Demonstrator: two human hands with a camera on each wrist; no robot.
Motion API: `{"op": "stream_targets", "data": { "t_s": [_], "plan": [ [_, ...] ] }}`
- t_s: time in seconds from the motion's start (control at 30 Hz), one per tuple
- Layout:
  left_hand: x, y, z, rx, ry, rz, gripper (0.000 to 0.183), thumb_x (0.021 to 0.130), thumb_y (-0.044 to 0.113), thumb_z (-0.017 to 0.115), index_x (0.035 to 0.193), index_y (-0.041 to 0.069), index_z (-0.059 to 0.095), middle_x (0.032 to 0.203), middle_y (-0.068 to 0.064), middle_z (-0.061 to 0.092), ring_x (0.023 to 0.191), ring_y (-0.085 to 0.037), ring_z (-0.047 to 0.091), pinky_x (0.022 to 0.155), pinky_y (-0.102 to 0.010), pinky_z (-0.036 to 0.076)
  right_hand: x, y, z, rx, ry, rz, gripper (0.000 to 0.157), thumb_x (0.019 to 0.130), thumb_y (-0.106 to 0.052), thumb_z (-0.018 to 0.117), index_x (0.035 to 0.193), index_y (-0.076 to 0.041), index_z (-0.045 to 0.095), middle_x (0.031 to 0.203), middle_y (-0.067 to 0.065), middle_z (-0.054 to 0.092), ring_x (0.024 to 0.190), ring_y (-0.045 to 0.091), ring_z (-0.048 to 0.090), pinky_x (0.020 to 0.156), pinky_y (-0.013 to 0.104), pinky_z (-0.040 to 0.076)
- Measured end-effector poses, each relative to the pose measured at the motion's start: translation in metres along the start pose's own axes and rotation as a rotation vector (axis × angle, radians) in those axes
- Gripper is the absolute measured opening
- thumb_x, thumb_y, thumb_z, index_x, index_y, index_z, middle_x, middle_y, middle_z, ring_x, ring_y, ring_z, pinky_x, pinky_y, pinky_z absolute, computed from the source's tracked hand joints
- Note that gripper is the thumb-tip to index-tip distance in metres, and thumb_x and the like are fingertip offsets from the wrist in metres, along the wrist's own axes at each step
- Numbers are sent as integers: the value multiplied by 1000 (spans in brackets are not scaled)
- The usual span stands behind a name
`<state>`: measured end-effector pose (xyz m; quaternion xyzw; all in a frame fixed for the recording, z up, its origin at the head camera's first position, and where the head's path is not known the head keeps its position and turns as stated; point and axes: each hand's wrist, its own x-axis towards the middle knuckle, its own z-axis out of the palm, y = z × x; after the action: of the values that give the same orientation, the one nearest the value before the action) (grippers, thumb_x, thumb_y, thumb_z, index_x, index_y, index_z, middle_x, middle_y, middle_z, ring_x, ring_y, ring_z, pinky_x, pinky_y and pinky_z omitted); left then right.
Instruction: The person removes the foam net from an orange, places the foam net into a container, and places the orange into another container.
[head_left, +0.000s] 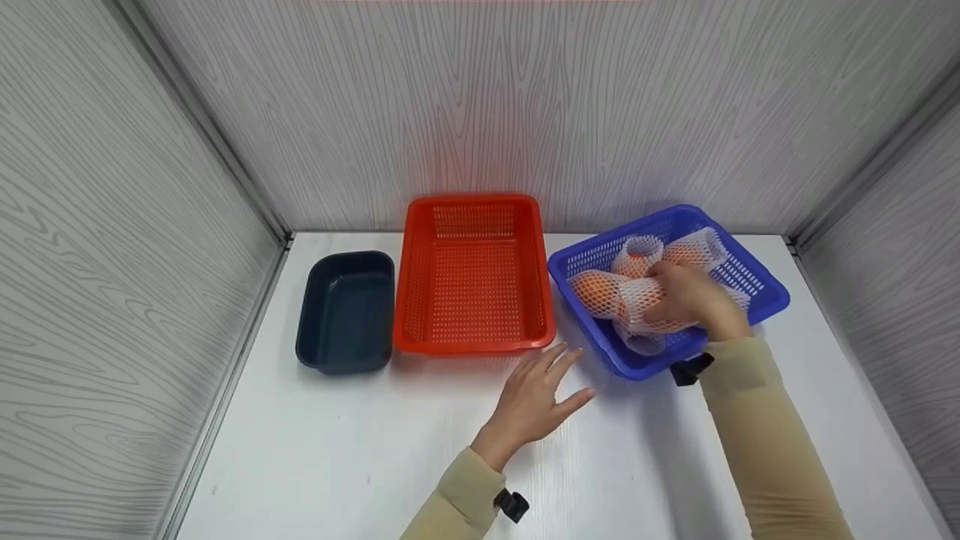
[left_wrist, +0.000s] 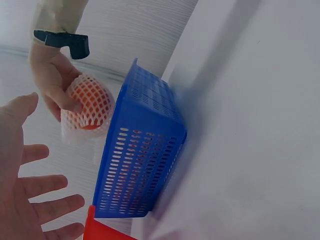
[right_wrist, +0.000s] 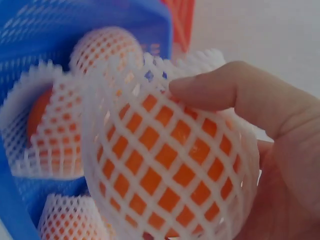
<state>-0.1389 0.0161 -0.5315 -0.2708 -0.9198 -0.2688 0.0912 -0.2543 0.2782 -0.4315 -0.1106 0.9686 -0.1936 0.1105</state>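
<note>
My right hand (head_left: 694, 296) grips an orange fruit in a white foam net (right_wrist: 172, 165). In the left wrist view this fruit is up beside the rim of the blue basket (left_wrist: 145, 112). Thumb and fingers wrap its side in the right wrist view. Several more netted orange fruits (head_left: 596, 291) lie in the basket below it. My left hand (head_left: 529, 397) hovers in front of the red basket's near right corner, fingers spread and holding nothing.
The red basket (head_left: 474, 346) stands in the middle, directly left of the blue one. A dark blue-green tub (head_left: 345, 367) sits at its left. Wood-grained panels (head_left: 480, 97) enclose the white table (head_left: 300, 450) at the back and both sides.
</note>
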Motion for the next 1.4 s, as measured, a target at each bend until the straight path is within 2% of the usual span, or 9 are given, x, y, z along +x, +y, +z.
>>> {"op": "stream_targets", "data": {
  "t_s": [0.2,0.43,0.57,0.67,0.77,0.97,1.1,1.3,1.4],
  "plan": [
    [-9,-7,-6,-64,14,-36,64,88,60,39,138,21,39,137,-4,41,125,-20,37,97,-45,34,-14,-27,15,29,46,-97,64,63,-23,80,119,-8,52,111,16,49,94,32,49,81,53,42],
    [-25,-19,-15,-120,1,-68,64,88,55,46,139,19,36,138,-3,40,125,-18,37,99,-42,33,-28,-51,37,123,86,-209,67,63,-28,82,120,-11,51,117,14,46,101,32,48,85,54,41],
    [-35,-27,-19,-153,-20,-96,65,88,54,47,140,18,35,139,-2,39,126,-20,37,99,-42,32,-33,-60,54,186,138,-300,61,61,-25,82,115,-13,55,108,8,52,97,27,47,79,47,45],
    [-43,-34,-20,-172,-32,-135,66,87,55,47,140,16,36,139,-3,40,125,-21,37,99,-42,33,-37,-66,67,245,146,-349,58,60,-25,82,111,-16,56,101,2,53,89,20,48,71,37,46],
    [-52,-40,-21,-198,-51,-172,67,87,56,47,140,16,35,139,-4,40,125,-21,38,98,-43,33,-40,-71,82,301,146,-378,59,60,-27,82,111,-15,56,100,-1,54,88,17,49,72,35,44],
    [-66,-52,-19,-276,-163,-235,70,85,59,45,143,24,28,142,2,34,126,-19,36,98,-43,33,-44,-78,117,424,123,-394,68,63,-36,81,119,-11,52,109,-2,53,94,16,49,80,37,43],
    [-71,-58,-16,-339,-208,-244,68,86,59,44,142,22,30,141,4,35,125,-17,37,98,-41,34,-46,-84,142,534,128,-370,70,65,-36,81,122,-8,50,111,-1,53,96,15,50,81,36,44],
    [-74,-66,-12,-457,-204,-273,64,89,54,44,143,25,26,137,5,40,118,-14,43,96,-43,35,-57,-105,159,813,128,-302,65,70,-17,79,124,-4,45,112,10,51,95,24,52,77,38,47],
    [-75,-70,-10,-500,-184,-274,67,88,53,46,145,28,19,138,5,39,116,-14,45,95,-44,37,-59,-109,167,895,110,-233,65,72,-17,78,125,-6,43,115,9,48,96,23,51,80,38,45]
  ]
}}
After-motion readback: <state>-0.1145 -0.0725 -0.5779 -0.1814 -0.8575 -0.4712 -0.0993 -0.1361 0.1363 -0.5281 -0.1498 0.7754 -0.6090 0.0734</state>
